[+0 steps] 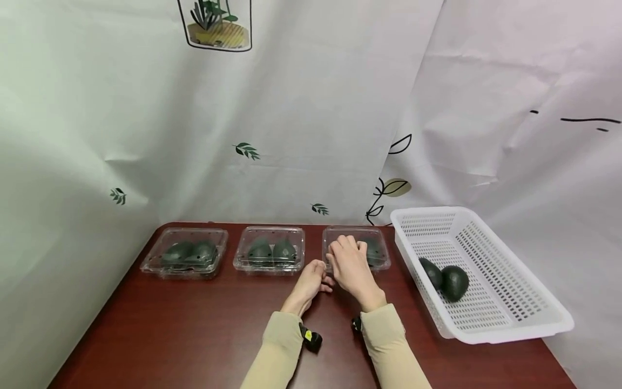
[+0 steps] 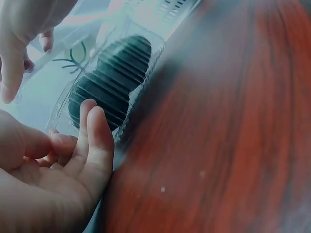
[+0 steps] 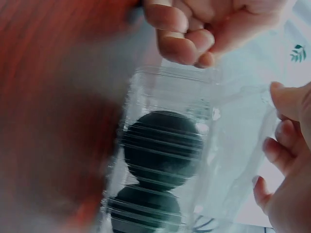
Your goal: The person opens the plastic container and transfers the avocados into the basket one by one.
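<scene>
A clear plastic clamshell box (image 1: 384,265) at the back, right of the middle, holds two dark green avocados (image 3: 163,145). At its near left corner my left hand (image 1: 309,283) pinches the box's edge between thumb and curled index finger, the other fingers extended beside the ribbed wall. My right hand (image 1: 351,267) reaches over the left part of the box. In the right wrist view its separated, bent fingertips (image 3: 277,154) lie along the clear lid (image 3: 233,150). How firmly they touch the lid cannot be told. The right hand hides part of the box in the head view.
Two more clamshell boxes with avocados, one in the middle (image 1: 269,230) and one at the left (image 1: 157,259), stand along the table's back edge. A white perforated basket (image 1: 515,329) with two avocados (image 1: 454,283) stands at the right. A printed cloth (image 1: 316,108) hangs behind the table.
</scene>
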### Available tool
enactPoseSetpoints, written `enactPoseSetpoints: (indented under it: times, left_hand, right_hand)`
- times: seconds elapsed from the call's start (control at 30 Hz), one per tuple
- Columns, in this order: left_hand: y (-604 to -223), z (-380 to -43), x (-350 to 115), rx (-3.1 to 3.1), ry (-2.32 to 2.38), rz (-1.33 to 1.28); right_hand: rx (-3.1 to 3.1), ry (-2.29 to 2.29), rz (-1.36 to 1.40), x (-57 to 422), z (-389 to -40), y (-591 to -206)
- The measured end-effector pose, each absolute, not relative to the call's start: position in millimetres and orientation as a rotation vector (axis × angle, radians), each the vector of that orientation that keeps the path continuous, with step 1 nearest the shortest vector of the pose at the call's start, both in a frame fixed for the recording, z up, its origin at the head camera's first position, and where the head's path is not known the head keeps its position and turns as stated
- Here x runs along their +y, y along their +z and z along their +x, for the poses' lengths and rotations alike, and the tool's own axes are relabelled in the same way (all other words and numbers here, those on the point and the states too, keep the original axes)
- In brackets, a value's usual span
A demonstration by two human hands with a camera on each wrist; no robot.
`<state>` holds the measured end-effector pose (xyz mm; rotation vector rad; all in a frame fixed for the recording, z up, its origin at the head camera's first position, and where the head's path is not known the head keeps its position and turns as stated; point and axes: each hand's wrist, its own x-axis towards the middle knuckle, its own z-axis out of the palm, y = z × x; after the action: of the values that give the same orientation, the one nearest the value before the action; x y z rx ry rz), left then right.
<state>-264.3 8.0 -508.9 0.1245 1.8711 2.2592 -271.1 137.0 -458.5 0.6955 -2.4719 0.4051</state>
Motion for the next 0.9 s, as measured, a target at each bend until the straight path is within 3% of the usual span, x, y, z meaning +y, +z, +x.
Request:
enactPoseSetpoints:
  times: [0.5, 0.9]
  left_hand:
    - [-507, -268, 14, 1.965, 2.218, 0.029]
    - [-488, -257, 15, 2.555, 1.867, 0.059]
  right_hand:
    - [-2.554, 0.552, 0.631, 153, -269, -451]
    - [-2.317, 0.993, 0.108, 198, -253, -467]
